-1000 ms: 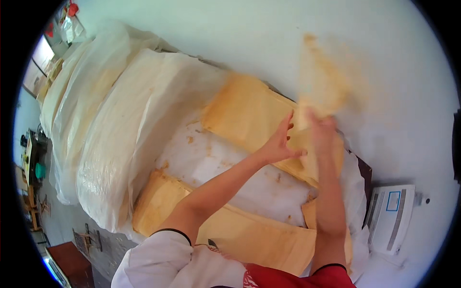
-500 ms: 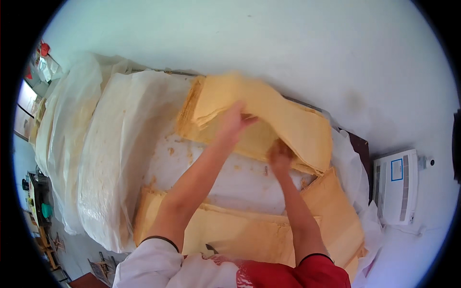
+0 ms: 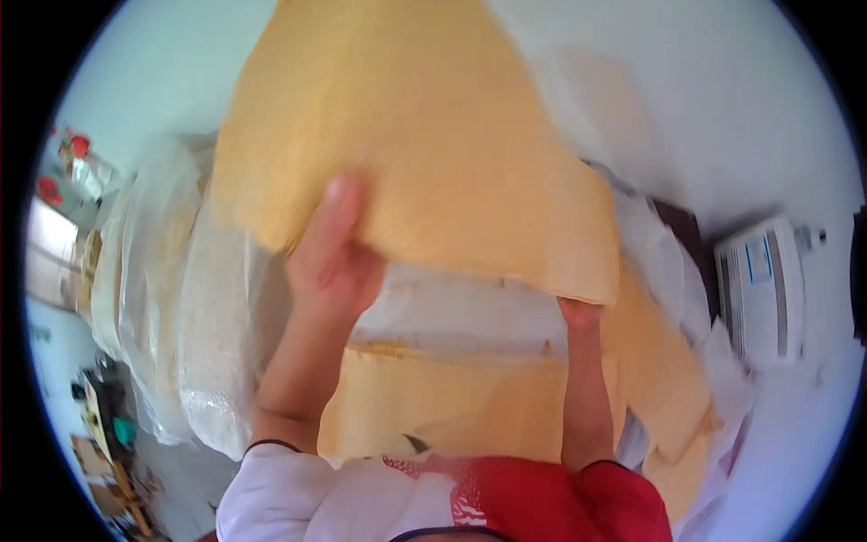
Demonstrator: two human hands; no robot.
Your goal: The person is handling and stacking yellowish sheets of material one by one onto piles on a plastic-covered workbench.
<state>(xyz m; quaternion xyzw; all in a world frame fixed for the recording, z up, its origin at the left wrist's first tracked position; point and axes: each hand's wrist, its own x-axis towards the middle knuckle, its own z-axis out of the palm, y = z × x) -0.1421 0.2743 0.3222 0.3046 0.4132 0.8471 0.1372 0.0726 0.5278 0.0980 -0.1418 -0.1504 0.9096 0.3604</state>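
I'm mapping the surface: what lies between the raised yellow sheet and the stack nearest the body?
In the head view, white covering lies between sheet and stack, crossed by the right forearm.

light: bright, diffuse | glints: plastic wrap (image 3: 217, 397) | soft shadow: wall (image 3: 623, 108) | motion blur: left hand (image 3: 336, 262) | edges: fisheye-bent, black corners

We log the held yellow sheet (image 3: 406, 135): matt, smooth, paper-like | yellow stack (image 3: 479, 397): matt, paper-like, far edge rough | wrapped bundle (image 3: 215, 361): glossy, crinkled, translucent plastic film | wall unit (image 3: 784, 312): smooth, white, plastic-looking | shirt (image 3: 551, 488): matt cloth
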